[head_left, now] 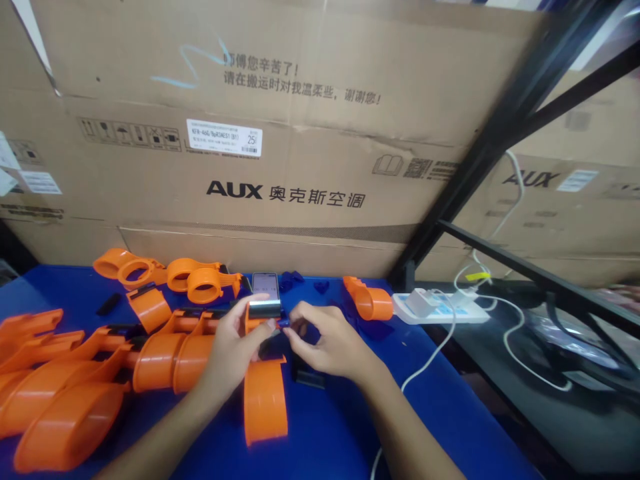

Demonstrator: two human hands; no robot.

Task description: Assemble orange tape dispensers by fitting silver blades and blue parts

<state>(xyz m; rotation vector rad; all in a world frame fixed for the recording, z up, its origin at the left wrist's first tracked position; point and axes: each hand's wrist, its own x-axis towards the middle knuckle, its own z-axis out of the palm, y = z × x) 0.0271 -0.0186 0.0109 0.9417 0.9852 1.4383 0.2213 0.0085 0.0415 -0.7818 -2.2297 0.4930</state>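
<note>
My left hand (245, 337) is closed around the head of an orange tape dispenser (266, 403), whose round hub hangs down toward me. A toothed metal blade strip (265, 308) shows at its top edge. My right hand (325, 337) is closed in a pinch at the dispenser's right side, on a small blue part (284, 323) mostly covered by the fingertips. Just behind the dispenser lies a phone (265, 285) with a lit screen. Under my right hand is a black strip-like piece (310, 379).
More orange dispensers (73, 427) crowd the left of the blue table (335, 433); another dispenser (374, 303) lies right. Small dark blue pieces (291, 280) sit behind. A white power strip (440, 308) with cables stands by the black rack post (465, 160). A large carton (300, 153) walls the back.
</note>
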